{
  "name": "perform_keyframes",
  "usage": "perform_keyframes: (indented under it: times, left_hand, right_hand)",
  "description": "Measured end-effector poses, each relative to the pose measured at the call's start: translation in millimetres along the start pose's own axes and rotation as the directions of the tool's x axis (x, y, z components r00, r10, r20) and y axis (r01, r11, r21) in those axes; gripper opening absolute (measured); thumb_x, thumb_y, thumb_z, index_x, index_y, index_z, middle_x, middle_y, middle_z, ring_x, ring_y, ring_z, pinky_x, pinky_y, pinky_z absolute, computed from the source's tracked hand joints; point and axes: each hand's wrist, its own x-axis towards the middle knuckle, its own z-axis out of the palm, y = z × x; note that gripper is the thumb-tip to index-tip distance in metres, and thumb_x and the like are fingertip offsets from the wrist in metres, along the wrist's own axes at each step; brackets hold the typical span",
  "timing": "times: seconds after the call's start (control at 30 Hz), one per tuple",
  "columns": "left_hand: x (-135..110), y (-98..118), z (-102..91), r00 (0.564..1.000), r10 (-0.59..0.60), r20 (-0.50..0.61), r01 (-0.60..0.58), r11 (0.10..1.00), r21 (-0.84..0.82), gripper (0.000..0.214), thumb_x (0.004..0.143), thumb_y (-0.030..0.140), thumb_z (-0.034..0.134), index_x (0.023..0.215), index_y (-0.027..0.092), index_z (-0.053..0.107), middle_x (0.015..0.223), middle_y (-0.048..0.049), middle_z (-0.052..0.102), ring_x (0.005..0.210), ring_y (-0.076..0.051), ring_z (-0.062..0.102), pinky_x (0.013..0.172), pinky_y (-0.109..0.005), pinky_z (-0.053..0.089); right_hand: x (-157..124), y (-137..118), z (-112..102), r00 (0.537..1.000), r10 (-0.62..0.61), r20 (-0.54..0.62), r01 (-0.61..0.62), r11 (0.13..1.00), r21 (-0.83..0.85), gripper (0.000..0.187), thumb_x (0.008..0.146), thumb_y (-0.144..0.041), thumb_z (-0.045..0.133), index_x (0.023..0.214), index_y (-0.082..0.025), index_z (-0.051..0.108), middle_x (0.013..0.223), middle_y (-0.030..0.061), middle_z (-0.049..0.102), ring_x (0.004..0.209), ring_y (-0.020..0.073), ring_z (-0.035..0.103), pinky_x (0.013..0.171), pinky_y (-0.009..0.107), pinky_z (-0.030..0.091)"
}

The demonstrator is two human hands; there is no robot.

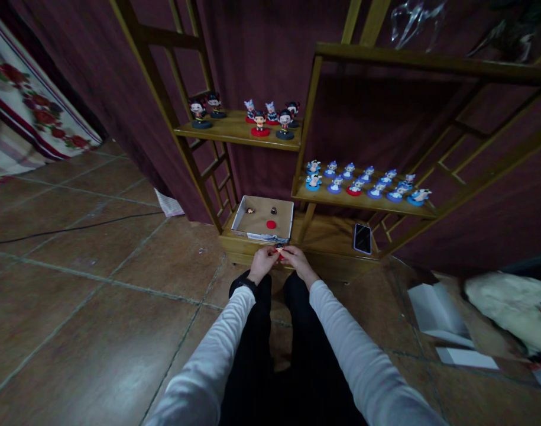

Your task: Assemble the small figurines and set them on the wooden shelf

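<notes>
Between my fingertips is a small figurine (279,248) with dark hair and red on its lower part. My left hand (263,262) pinches it from the left, and my right hand (298,260) grips it from the right. Fingers hide much of its body. Just beyond my hands sits a shallow open cardboard box (256,226). Inside it lie a round red base (271,225), a small dark piece (274,210) and a figurine piece (250,210) with dark hair.
Figurines stand on the upper left shelf (235,131) and on the lower right shelf (363,201). A phone (362,238) lies on the cabinet's bottom board. White packaging (439,310) is on the floor at right, and a black cable (75,229) crosses the tiles at left.
</notes>
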Motion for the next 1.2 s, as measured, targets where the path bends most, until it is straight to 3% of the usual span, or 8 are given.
perform_keyframes:
  times: [0.27, 0.43, 0.63, 0.87, 1.2]
  left_hand:
    - [6, -7, 0.1, 0.996, -0.062, 0.056, 0.074, 0.963, -0.260, 0.026, 0.066, 0.031, 0.067, 0.080, 0.011, 0.060, 0.057, -0.0004, 0.061, 0.048, -0.011, 0.056, 0.050, -0.023, 0.045]
    - [6, -9, -0.5, 0.995, -0.080, 0.063, 0.097, 0.938, -0.334, 0.032, 0.061, 0.034, 0.072, 0.079, 0.011, 0.058, 0.058, -0.0006, 0.062, 0.048, -0.010, 0.057, 0.050, -0.023, 0.045]
    - [5, -7, 0.4, 0.992, -0.117, 0.045, 0.125, 0.918, -0.376, 0.034, 0.061, 0.035, 0.072, 0.080, 0.011, 0.058, 0.058, -0.0001, 0.062, 0.050, -0.011, 0.058, 0.052, -0.023, 0.046]
    - [2, 2, -5.6, 0.982, -0.098, 0.161, 0.161, 0.880, -0.446, 0.042, 0.059, 0.031, 0.074, 0.093, 0.009, 0.062, 0.068, -0.0037, 0.065, 0.061, -0.012, 0.061, 0.061, -0.024, 0.047]
    - [0, 8, -6.5, 0.979, -0.084, 0.187, 0.155, 0.900, -0.408, 0.053, 0.054, 0.034, 0.077, 0.100, 0.010, 0.064, 0.075, -0.0047, 0.067, 0.062, -0.010, 0.057, 0.061, -0.023, 0.043]
  right_hand:
    - [1, 3, -1, 1.000, 0.004, -0.003, -0.004, 1.000, 0.023, 0.034, 0.058, -0.040, 0.073, 0.081, -0.018, 0.059, 0.079, 0.0002, 0.065, 0.066, 0.0109, 0.062, 0.064, 0.026, 0.050]
    - [1, 4, -1, 1.000, 0.006, -0.008, -0.006, 1.000, 0.030, 0.035, 0.057, -0.040, 0.074, 0.078, -0.018, 0.057, 0.076, -0.0005, 0.064, 0.063, 0.0110, 0.062, 0.064, 0.026, 0.050]
    - [1, 3, 0, 1.000, 0.011, -0.016, -0.010, 0.999, 0.040, 0.034, 0.059, -0.040, 0.073, 0.080, -0.019, 0.058, 0.081, 0.0008, 0.066, 0.067, 0.0119, 0.063, 0.064, 0.026, 0.050]
    - [-1, -2, 0, 0.999, 0.030, -0.022, -0.028, 0.993, 0.114, 0.035, 0.060, -0.041, 0.072, 0.085, -0.018, 0.062, 0.075, 0.0013, 0.066, 0.064, 0.0111, 0.061, 0.064, 0.026, 0.050]
    - [-3, -8, -3, 0.997, 0.070, 0.008, -0.071, 0.981, 0.182, 0.034, 0.062, -0.039, 0.071, 0.088, -0.018, 0.065, 0.074, 0.0038, 0.068, 0.066, 0.0129, 0.062, 0.068, 0.028, 0.050]
